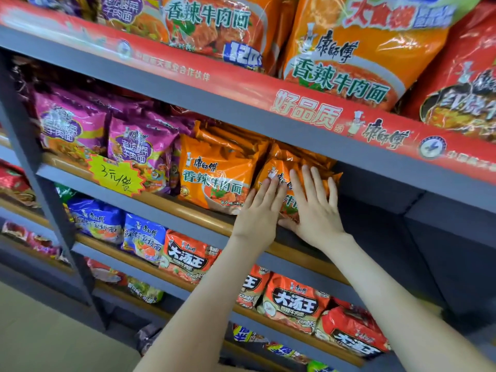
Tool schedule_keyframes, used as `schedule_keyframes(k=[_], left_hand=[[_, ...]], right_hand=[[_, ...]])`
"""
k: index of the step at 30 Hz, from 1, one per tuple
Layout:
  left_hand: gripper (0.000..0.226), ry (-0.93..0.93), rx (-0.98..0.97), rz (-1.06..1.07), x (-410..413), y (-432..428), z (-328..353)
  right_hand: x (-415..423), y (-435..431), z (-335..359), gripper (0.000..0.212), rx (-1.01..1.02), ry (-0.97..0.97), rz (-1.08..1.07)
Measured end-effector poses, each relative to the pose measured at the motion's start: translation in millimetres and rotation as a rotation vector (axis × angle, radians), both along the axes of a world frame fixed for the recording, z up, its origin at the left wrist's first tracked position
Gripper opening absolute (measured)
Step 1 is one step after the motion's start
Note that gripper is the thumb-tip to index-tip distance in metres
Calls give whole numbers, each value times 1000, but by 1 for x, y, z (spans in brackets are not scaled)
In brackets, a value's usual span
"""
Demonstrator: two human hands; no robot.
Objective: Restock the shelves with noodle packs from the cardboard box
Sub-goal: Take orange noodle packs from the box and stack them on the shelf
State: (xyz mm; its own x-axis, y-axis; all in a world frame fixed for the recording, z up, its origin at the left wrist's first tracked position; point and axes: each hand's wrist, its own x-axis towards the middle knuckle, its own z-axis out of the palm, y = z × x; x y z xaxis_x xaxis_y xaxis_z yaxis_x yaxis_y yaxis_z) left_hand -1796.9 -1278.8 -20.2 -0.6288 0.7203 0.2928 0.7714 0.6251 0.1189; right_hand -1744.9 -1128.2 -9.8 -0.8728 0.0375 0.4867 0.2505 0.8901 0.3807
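1. The orange noodle packs (217,173) are thin plastic film, glossy and crinkled, with white glints.
2. The purple packs (139,140) and the red packs (295,299) have the same shiny, wrinkled wrap.
3. The shelf frame (24,135) looks like grey painted metal, matt and smooth.
4. The shelf-edge rail (171,205) is tan and wood-like, with a soft sheen.
5. The red banner strip (241,81) is a glossy printed sheet.
6. The yellow price tag (115,175) looks like matt paper.
7. The floor (40,331) is pale and matt.

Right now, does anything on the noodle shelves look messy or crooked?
Nothing looks spilled or torn. The orange packs under the left hand and right hand seem to lean sideways, less neat than the orange row beside them. The yellow price tag sits tilted.
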Motion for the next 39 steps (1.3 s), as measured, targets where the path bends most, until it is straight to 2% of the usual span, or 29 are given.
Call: schedule_keyframes(k=[5,9,12,16,22,26,30,33,36,39], left_hand=[[71,-34,-55,14,6,1,7],[61,55,82,-11,36,-16,-5],[58,139,256,32,73,-39,-35],[60,37,215,134,130,-87,-104],[72,-261,-63,360,215,-166,-258],[76,-456,-258,406,269,-202,-355],[97,-592,-427,363,305,-222,-443],[99,-652,-597,249,319,-231,-492],[119,-663,-840,93,330,-242,-534],[113,-645,-956,-10,327,-250,-561]], right_hand=[[7,-7,7,102,-2,-31,0],[49,-33,7,86,-48,83,80],[94,-64,-7,88,-80,129,105],[154,-105,-54,80,-150,105,83],[217,-155,-204,92,-324,-270,151],[255,-174,-318,98,-395,-544,188],[286,-190,-419,103,-436,-764,188],[301,-199,-480,105,-450,-833,214],[310,-207,-527,110,-471,-868,260],[319,-214,-565,113,-487,-918,287]])
